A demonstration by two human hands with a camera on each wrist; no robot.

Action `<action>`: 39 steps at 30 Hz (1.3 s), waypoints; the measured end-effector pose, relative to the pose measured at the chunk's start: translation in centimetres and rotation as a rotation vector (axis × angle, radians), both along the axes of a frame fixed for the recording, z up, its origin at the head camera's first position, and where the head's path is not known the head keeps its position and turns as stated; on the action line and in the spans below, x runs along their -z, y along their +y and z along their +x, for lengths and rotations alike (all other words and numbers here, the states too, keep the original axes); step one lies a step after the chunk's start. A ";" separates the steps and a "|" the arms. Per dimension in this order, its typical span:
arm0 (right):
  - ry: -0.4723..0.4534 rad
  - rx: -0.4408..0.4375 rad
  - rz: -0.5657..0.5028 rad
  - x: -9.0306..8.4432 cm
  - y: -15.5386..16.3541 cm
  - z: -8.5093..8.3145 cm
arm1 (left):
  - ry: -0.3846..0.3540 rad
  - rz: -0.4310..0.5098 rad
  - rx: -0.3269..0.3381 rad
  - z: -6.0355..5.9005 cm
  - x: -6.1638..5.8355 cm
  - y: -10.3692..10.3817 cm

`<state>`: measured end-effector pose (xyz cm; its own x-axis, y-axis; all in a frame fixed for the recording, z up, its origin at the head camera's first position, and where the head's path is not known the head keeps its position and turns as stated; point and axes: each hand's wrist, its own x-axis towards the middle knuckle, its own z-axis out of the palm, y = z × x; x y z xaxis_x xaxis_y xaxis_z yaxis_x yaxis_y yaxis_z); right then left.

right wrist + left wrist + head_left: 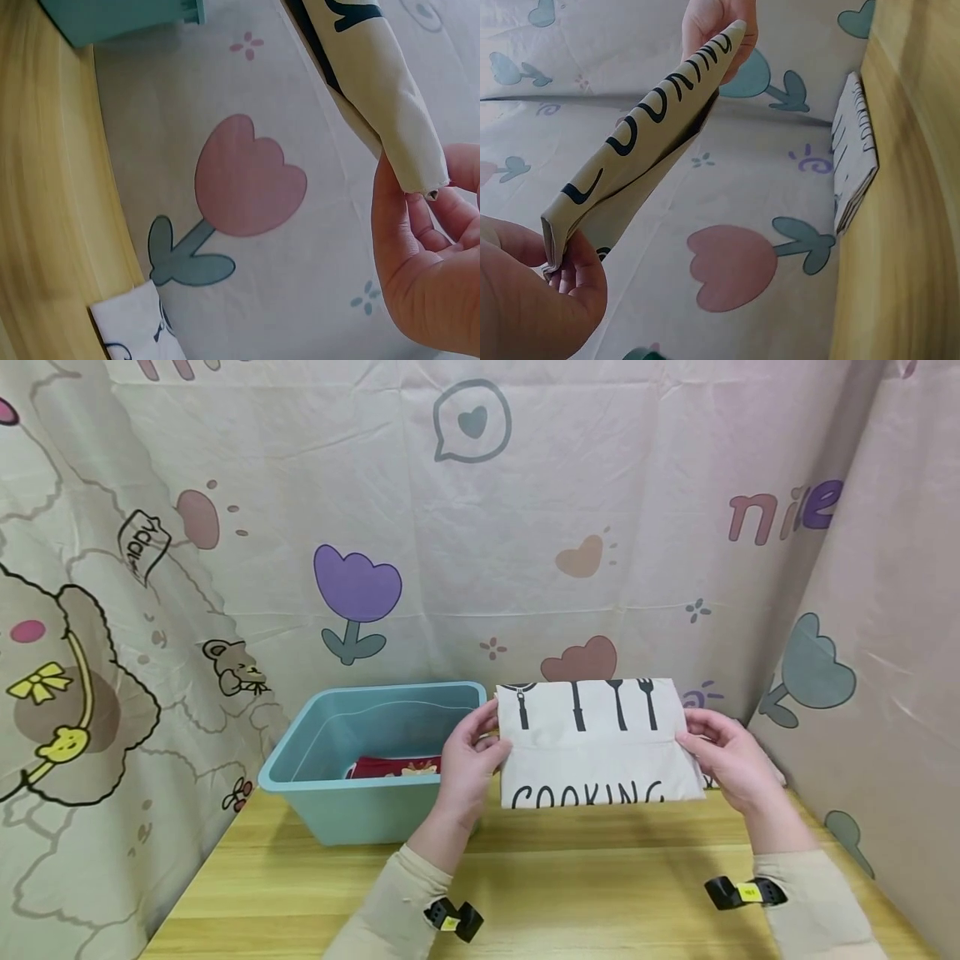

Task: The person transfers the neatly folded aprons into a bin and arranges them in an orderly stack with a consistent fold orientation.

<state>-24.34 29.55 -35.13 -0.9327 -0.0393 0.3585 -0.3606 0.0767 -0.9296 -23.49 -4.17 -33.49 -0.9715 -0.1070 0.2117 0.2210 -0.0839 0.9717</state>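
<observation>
Holding one folded cream cloth (596, 743) up above the back right part of the wooden table (525, 877), both hands have it by its short ends. It's soft cotton-looking fabric folded into a flat rectangle, with four black utensil shapes printed along the top and "COOKING" in black letters along the bottom edge. Left hand (468, 764) pinches the left end, thumb in front and fingers curled behind; from the left wrist view the layers are squeezed tight between thumb and fingers (577, 270). Right hand (731, 756) does the same on the right end, fingers closed round the fold, and the right wrist view shows the rolled edge of the cloth (390, 105) sitting on the fingertips.

Just left of the cloth sits one light blue plastic bin (360, 810), rectangular with a smooth rim, near the back left of the table. Inside it lies one red fabric piece (390, 767) with a pale pattern. One more folded white printed cloth (855, 161) lies at the table's back edge against the backdrop. Both wrists wear a black strap with a yellow tag (746, 892). Behind everything hangs a wrinkly cartoon curtain (480, 527) with tulips and hearts.
</observation>
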 end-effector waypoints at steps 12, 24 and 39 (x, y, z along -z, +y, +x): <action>-0.004 -0.002 -0.009 -1.3 -3.1 -0.6 | 0.021 0.011 -0.010 -0.2 -1.0 -3.0; -0.028 -0.022 -0.030 -2.4 -5.9 -1.4 | 0.056 0.009 -0.017 -0.8 -1.9 -5.8; -0.042 -0.040 -0.052 -3.0 -9.3 -1.9 | 0.021 -0.076 -0.032 -1.1 -2.6 -9.0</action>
